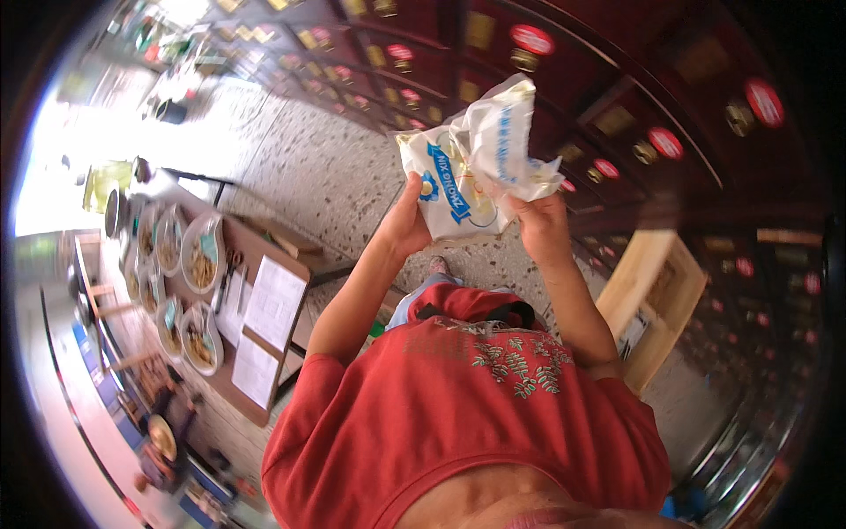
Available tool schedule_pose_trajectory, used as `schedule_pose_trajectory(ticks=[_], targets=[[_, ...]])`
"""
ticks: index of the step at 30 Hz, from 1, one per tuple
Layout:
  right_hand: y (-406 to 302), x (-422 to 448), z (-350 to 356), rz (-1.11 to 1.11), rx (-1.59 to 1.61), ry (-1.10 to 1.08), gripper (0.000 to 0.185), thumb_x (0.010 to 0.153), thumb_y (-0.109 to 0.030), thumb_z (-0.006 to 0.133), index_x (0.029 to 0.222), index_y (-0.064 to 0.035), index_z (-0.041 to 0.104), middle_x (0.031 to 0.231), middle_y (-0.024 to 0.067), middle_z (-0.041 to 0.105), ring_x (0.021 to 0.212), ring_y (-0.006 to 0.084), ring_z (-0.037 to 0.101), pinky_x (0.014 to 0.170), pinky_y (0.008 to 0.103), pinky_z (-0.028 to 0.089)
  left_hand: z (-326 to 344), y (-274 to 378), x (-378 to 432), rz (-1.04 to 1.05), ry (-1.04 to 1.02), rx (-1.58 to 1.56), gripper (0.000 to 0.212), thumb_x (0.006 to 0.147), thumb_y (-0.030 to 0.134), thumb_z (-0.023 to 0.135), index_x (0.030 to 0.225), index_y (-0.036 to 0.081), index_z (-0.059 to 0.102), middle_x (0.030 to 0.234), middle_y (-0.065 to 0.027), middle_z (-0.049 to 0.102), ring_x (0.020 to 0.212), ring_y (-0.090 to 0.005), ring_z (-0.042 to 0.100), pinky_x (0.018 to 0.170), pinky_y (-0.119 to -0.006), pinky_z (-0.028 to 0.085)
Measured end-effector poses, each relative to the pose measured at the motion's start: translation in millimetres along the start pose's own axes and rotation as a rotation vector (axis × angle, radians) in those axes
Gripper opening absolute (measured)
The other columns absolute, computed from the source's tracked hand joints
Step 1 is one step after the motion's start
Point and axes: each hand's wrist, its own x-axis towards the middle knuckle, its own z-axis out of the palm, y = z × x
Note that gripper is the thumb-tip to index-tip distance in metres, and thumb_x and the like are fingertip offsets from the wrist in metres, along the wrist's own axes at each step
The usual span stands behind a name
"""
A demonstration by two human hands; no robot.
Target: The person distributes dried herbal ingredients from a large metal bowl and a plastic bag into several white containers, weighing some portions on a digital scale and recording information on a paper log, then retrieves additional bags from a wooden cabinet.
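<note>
A white plastic bag [456, 178] with blue print and writing is held up between my two hands, above the floor. My left hand [406, 221] grips its lower left side, with the thumb on the front. My right hand [543, 225] has the lower right edge, thumb against the crumpled part of the bag. The upper right portion of the bag is folded over, and pale yellow contents show faintly through the film. What exactly is inside cannot be made out.
Dark red drawer cabinets [568, 79] with brass pulls and round red labels line the right. At left, a table [291, 271] bears several trays [201, 261] of dried pieces, scissors [232, 259] and papers [269, 301]. A wooden stand [651, 291] is beside my right arm. Another person [162, 456] is at lower left.
</note>
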Motion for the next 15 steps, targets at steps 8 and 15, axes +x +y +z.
schedule_pose_trajectory(ticks=[8,15], targets=[[46,116,99,0.276,0.303,-0.098,0.036,0.087,-0.013,0.050,0.123,-0.0078,0.042,0.117,0.0048,0.051,0.102,0.0159,0.051,0.086,0.0324,0.042,-81,103,-60,0.496,0.539,-0.177,0.045,0.093,0.037,0.034,0.123,0.005,0.039,0.119,-0.0122,0.051,0.105,-0.0279,0.053,0.089,-0.047,0.043],[64,251,186,-0.230,-0.151,-0.393,0.045,0.082,-0.018,0.056,0.123,-0.0078,0.041,0.117,0.0008,0.048,0.099,0.0125,0.048,0.083,0.0258,0.039,-135,189,-86,0.913,0.675,-0.138,0.041,0.088,0.031,0.050,0.120,0.006,0.043,0.112,-0.0094,0.055,0.097,-0.0251,0.057,0.083,-0.045,0.048]])
